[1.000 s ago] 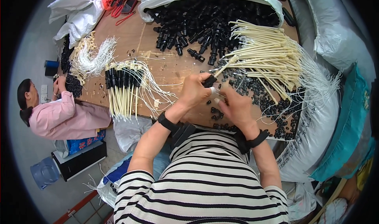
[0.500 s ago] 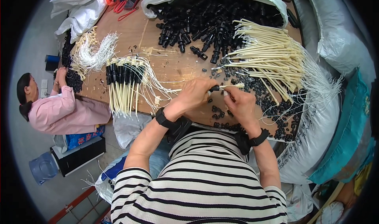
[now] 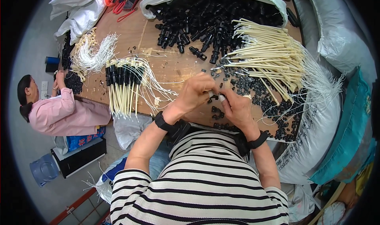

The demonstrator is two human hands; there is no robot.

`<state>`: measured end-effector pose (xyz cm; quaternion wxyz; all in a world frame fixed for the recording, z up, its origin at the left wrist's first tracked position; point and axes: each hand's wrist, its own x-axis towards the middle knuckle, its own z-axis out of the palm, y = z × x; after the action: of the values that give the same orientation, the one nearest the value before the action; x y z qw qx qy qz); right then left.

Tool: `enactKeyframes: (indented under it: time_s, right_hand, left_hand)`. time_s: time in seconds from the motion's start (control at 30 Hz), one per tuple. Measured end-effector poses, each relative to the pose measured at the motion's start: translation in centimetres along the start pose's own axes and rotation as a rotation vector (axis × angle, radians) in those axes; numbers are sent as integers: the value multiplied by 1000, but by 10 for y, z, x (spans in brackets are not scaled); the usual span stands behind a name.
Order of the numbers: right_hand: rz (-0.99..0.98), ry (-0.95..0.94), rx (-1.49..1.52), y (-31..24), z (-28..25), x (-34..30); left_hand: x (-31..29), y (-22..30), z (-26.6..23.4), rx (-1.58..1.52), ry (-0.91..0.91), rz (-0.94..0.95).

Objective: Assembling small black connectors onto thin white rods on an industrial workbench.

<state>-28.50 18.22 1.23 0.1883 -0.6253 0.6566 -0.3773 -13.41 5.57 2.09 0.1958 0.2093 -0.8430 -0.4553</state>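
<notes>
Both my hands meet above the near middle of the wooden table. My left hand (image 3: 196,91) is closed on a black plastic fitting (image 3: 215,96); only a small dark part shows between the fingers. My right hand (image 3: 238,108) pinches at the same fitting from the right, thumb against it. A short cream end (image 3: 247,96) sticks out beside the right knuckles. Light wrappings cover some fingertips. Left of my hands lies a row of finished-looking assemblies (image 3: 123,80), black fittings with cream tubes and thin white wires. To the right is a pile of cream tubes (image 3: 273,58) with white wires.
Black fittings (image 3: 213,23) spill from a white sack at the back. Small black pieces (image 3: 283,122) scatter over the right of the wooden table (image 3: 158,72). A white wire bundle (image 3: 95,52) lies far left. Full sacks (image 3: 312,138) line the right. A co-worker (image 3: 59,106) works at left.
My hands have drawn closer together and turned, so the black fitting is now mostly hidden. My right hand's fingers have closed over it, and the cream end points lower at the right.
</notes>
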Motion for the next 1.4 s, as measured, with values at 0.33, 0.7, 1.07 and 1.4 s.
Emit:
enactKeyframes:
  time_s: [0.33,0.7,1.07,1.4]
  right_hand:
    - [350,75,354,11,6,-11]
    - [620,100,402,30,8,-3]
    - [527,112,697,24,11,-3]
    - [514,110,785,19,5,-8]
  left_hand:
    - [12,-52,7,202,234,-111]
    - [11,2,36,-304,195,-291]
    - [8,-4,49,-303,252,-318]
    - [8,3,32,-134,178,-197]
